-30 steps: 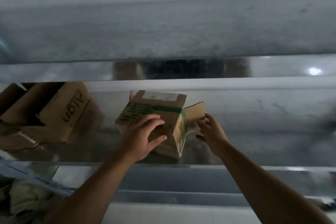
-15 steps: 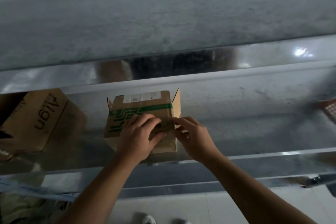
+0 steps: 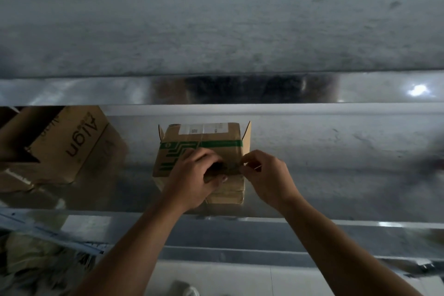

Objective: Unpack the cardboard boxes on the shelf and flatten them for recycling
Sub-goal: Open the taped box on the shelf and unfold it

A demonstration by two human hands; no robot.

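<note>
Here the left hand (image 3: 192, 179) grips the box (image 3: 204, 138) on the shelf (image 3: 348, 175). The right hand (image 3: 268, 175) pinches what looks like its tape (image 3: 231, 170). Next, peel it off.

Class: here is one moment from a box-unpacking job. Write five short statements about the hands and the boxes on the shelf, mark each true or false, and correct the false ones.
1. The small box with the green band sits on the metal shelf. True.
2. The left hand grips the small box's near end. True.
3. The right hand hangs idle, away from the box. False: its fingertips pinch at the box's near right edge.
4. The box printed "Align" lies to the right of the small box. False: it lies to the left.
5. The small box is already flattened. False: it is in full box shape.
</note>
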